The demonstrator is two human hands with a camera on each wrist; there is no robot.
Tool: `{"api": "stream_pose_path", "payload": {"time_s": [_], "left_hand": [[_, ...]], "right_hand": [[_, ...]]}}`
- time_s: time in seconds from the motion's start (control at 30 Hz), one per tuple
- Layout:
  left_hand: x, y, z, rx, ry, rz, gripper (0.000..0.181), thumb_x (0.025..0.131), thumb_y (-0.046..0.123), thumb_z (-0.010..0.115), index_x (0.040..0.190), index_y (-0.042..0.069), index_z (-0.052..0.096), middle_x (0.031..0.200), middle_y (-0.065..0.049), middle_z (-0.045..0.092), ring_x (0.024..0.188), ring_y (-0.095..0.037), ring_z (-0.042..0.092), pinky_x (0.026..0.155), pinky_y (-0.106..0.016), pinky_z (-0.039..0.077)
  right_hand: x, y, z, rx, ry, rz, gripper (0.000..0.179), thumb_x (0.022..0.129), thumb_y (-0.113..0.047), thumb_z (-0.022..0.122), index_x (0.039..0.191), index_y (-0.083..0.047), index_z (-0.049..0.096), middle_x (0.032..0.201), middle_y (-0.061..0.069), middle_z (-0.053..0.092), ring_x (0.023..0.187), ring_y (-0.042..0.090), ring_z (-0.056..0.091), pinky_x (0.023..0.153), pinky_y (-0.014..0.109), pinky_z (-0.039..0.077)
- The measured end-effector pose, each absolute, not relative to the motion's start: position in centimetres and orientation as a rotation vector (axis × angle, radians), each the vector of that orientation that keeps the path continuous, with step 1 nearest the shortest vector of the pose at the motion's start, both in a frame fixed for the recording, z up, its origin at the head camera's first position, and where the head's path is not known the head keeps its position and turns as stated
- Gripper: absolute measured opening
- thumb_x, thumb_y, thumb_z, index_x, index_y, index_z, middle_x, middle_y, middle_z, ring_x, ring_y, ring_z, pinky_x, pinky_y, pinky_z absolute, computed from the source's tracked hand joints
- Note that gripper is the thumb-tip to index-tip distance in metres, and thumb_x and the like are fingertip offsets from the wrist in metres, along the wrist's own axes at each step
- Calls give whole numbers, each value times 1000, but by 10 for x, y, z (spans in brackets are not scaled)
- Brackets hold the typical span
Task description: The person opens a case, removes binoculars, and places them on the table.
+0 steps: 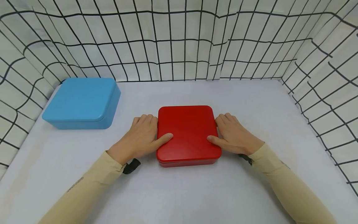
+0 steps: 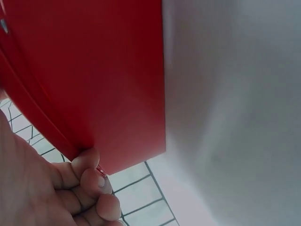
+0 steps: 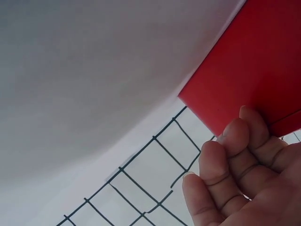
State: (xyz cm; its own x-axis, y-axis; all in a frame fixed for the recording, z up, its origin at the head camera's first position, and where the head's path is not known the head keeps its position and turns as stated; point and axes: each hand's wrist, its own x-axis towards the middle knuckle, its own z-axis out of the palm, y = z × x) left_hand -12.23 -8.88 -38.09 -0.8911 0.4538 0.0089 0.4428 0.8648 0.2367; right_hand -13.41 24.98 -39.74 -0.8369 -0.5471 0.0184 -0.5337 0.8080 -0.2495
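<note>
A red lidded box (image 1: 187,133) with rounded corners lies flat on the white table in the middle of the head view, its lid down. My left hand (image 1: 144,135) grips its left side, thumb on top of the lid and fingers curled along the side toward the far corner. From the other side my right hand (image 1: 233,133) holds it the same way, with the thumb over the lid's right edge. In the left wrist view, fingertips (image 2: 87,162) touch the red side wall just under the lid rim. The right wrist view shows fingertips (image 3: 249,117) against the opposite wall.
A larger blue lidded box (image 1: 84,99) stands at the back left of the white table (image 1: 179,193). White walls with a black wire grid (image 1: 173,46) enclose the back and both sides. Dark straps (image 1: 131,166) show at the wrists, by the beige sleeves.
</note>
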Motion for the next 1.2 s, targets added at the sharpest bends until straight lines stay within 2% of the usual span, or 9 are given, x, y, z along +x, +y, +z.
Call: {"api": "stream_pose_path", "payload": {"time_s": [0.3,0.67,1.2], "left_hand": [[-124,-80,-382,745,2986,381,55,97,65,51,98,11,50,85,-5,52,88,-20,51,80,-36,32],[-124,-67,-383,786,2999,370,54,97,65,50,96,11,51,83,-4,51,82,-19,49,78,-35,31],[-123,-51,-387,836,2986,429,55,97,65,51,102,10,53,87,-3,53,85,-18,50,81,-36,33]], "right_hand": [[-134,260,-397,-841,2938,-377,41,95,-48,62,100,-9,51,86,3,50,85,18,45,81,33,31],[-134,275,-397,-862,2949,-348,39,94,-45,64,98,-9,50,83,3,48,84,18,44,80,33,31],[-131,293,-395,-839,2945,-336,38,94,-43,65,103,-9,52,86,3,51,86,17,45,80,33,31]]}}
